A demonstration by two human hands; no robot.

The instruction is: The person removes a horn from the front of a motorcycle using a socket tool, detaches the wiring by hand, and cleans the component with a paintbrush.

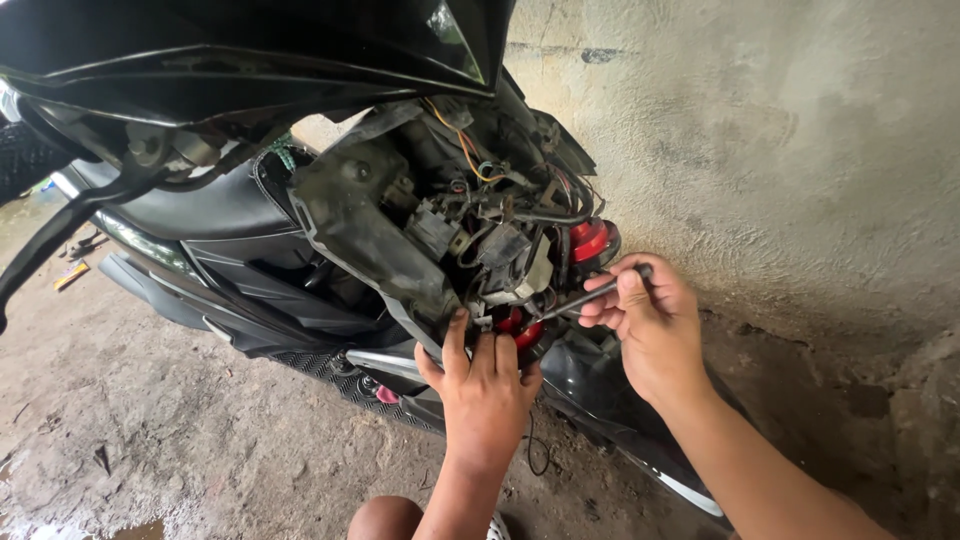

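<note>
A black scooter stands with its front cover off, baring dirty wiring and brackets. Two red horns show: one at the right of the wiring, one lower down, partly hidden by my fingers. My left hand reaches up from below, fingertips pressed against the lower bracket and the lower red horn. My right hand is closed around a thin dark metal tool whose tip points left into the parts near the lower horn.
A rough concrete wall rises close behind the scooter on the right. Dirt floor lies at the left, with small tools lying beyond the scooter. The handlebar and brake lever hang over the upper left. My knee shows at the bottom.
</note>
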